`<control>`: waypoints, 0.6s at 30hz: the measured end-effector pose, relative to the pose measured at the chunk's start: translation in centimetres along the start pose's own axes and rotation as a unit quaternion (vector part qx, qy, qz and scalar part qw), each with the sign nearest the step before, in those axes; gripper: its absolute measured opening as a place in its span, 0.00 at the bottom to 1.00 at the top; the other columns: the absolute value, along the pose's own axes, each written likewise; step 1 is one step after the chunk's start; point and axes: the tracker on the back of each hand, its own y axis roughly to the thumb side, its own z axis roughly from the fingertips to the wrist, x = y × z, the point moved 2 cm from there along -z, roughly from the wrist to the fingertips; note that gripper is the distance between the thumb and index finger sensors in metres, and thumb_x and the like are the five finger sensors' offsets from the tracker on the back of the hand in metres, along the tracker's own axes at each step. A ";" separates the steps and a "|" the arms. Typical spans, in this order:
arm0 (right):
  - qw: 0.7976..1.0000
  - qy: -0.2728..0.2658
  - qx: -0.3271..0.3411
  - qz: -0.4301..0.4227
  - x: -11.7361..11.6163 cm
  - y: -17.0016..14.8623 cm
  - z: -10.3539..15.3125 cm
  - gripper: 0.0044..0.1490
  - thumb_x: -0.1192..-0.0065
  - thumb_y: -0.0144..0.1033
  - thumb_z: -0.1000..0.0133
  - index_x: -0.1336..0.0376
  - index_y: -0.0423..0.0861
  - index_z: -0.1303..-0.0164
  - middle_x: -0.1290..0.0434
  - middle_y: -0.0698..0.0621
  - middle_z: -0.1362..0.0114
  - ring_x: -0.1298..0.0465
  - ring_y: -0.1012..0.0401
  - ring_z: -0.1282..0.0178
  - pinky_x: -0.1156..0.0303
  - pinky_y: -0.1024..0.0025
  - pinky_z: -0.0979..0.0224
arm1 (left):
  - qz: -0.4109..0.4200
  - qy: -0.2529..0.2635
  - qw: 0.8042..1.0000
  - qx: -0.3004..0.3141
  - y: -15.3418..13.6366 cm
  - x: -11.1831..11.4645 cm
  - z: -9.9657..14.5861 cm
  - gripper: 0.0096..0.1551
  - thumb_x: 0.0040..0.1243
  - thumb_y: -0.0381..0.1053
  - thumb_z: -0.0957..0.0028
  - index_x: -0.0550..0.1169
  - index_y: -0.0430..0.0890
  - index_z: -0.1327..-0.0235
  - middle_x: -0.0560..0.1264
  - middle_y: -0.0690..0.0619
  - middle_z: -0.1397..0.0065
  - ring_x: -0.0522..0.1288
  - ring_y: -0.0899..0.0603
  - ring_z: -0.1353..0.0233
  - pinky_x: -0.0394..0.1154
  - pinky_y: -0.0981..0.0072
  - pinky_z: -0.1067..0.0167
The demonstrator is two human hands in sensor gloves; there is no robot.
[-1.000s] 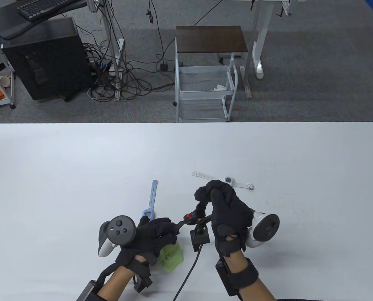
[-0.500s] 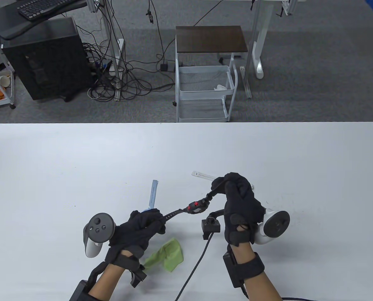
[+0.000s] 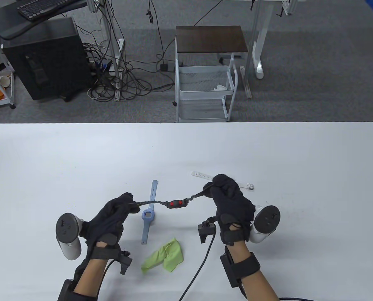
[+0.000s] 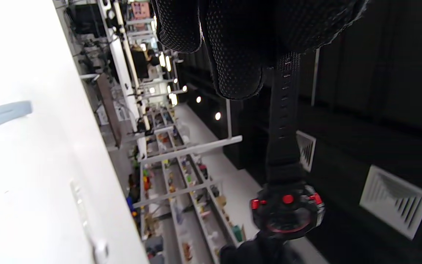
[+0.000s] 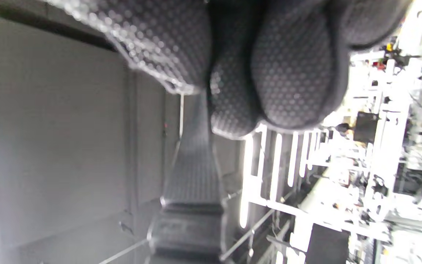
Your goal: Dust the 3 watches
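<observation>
A black watch with red buttons hangs stretched out above the table between both hands. My left hand pinches one strap end; my right hand pinches the other. In the left wrist view the black watch dangles from my fingers. In the right wrist view its strap runs down from my fingers. A light blue watch lies flat on the table beneath. A white watch lies behind my right hand, partly hidden. A green cloth lies crumpled near the front.
The white table spreads wide on all sides of the hands. A white wire cart stands just beyond its far edge. A black cable trails from my right wrist across the table front.
Both hands drew apart and pulled the black watch out straight. My left hand moved left off the green cloth, uncovering the blue watch.
</observation>
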 end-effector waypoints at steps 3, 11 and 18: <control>0.998 0.047 -0.025 0.013 -1.2 -0.9 0.4 0.31 0.29 0.36 0.55 0.31 0.40 0.42 0.15 0.46 0.54 0.16 0.51 0.61 0.32 0.42 0.42 | 0.011 0.029 0.999 0.013 0.4 -1.1 0.2 0.24 0.56 0.65 0.38 0.73 0.55 0.34 0.80 0.64 0.34 0.67 0.47 0.17 0.47 0.29 0.23; 0.956 0.253 -0.137 0.059 -5.3 -4.3 2.6 0.28 0.31 0.35 0.56 0.26 0.38 0.47 0.14 0.43 0.56 0.16 0.49 0.63 0.32 0.40 0.43 | 0.011 0.082 0.996 0.035 1.2 -3.2 0.8 0.24 0.56 0.65 0.38 0.74 0.55 0.35 0.81 0.64 0.36 0.72 0.49 0.20 0.53 0.33 0.22; 0.904 0.381 -0.163 0.104 -8.3 -5.5 5.4 0.26 0.29 0.37 0.56 0.24 0.38 0.52 0.13 0.44 0.59 0.16 0.49 0.66 0.32 0.39 0.44 | -0.029 0.102 0.993 0.058 2.6 -3.9 1.2 0.24 0.56 0.65 0.38 0.76 0.53 0.38 0.84 0.63 0.41 0.78 0.52 0.27 0.60 0.38 0.23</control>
